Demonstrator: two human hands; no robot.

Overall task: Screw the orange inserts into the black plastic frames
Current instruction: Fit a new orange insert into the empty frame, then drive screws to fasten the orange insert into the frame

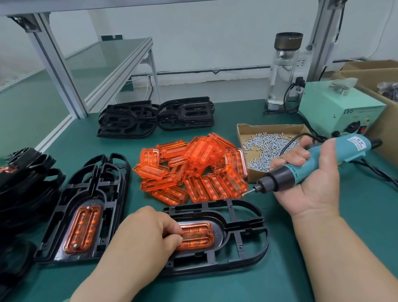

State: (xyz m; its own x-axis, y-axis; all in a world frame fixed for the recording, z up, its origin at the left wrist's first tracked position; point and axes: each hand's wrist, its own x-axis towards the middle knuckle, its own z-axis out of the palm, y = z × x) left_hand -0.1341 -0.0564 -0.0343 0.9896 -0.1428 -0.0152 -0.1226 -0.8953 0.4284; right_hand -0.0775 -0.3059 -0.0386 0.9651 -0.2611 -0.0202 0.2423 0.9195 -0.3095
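A black plastic frame (241, 236) lies flat in front of me with an orange insert (198, 235) seated in its middle recess. My left hand (143, 235) rests on the frame's left part, its curled fingertips pinching the insert's left end. My right hand (311, 177) grips a teal electric screwdriver (319, 161), held level with its bit pointing left just above the frame's upper edge. To the left lies a second frame (106, 182) with an orange insert (83, 229) set in it. A pile of loose orange inserts (192, 169) sits behind the frames.
A cardboard tray of small silver screws (265, 145) sits right of the pile. Behind it stand a green power box (338, 108) and a clear bottle (281, 70). Black frames are stacked at the far left (9, 189) and back centre (156, 116). Black cables (397, 184) trail at right.
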